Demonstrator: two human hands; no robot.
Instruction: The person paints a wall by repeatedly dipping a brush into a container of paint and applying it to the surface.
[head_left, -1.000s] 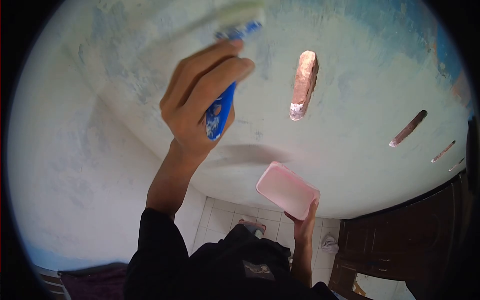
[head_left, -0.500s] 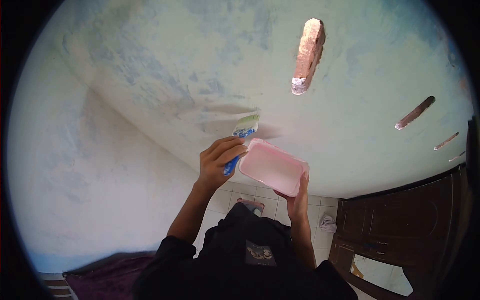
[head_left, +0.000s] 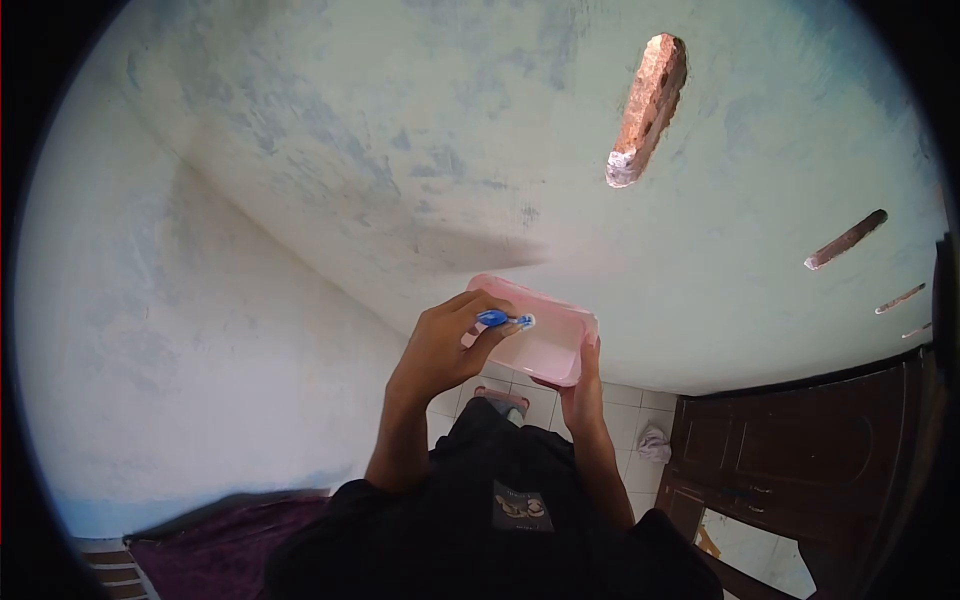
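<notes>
Dipping low over the pink tray, brush in the left hand

The left hand (head_left: pixel 440 340) is closed on a blue-handled brush (head_left: pixel 492 318), thumb and fingers pinched together around it. The brush is above the tray's left half, inside the rim; its bristles are hidden, so whether they touch the bottom cannot be told. The right hand (head_left: pixel 582 395) grips the pink tray (head_left: pixel 560 308) by its right end, thumb along the short edge and fingers underneath. The two hands are apart, with the tray's width between them.

The tray is tilted, its long far edge just beside the pale green wall (head_left: pixel 400 150) in this view; any contact there cannot be made out. Its right half lies open, with a pale layer inside. Above the far edge, bare wall runs up to the nearest brick-coloured slot (head_left: pixel 648 110), leaving wide room for the brush. A second slot (head_left: pixel 846 240) sits farther right, well apart.

To the left, open space runs from the forearm to a whitish side wall (head_left: pixel 200 350), which meets the green one along a slanting corner. Lower right, a dark wooden cabinet (head_left: pixel 800 430) bounds the tiled floor (head_left: pixel 620 415), with a crumpled pale bundle (head_left: pixel 654 443) beside it. The black shirt (head_left: pixel 450 510) borders the space below.
</notes>
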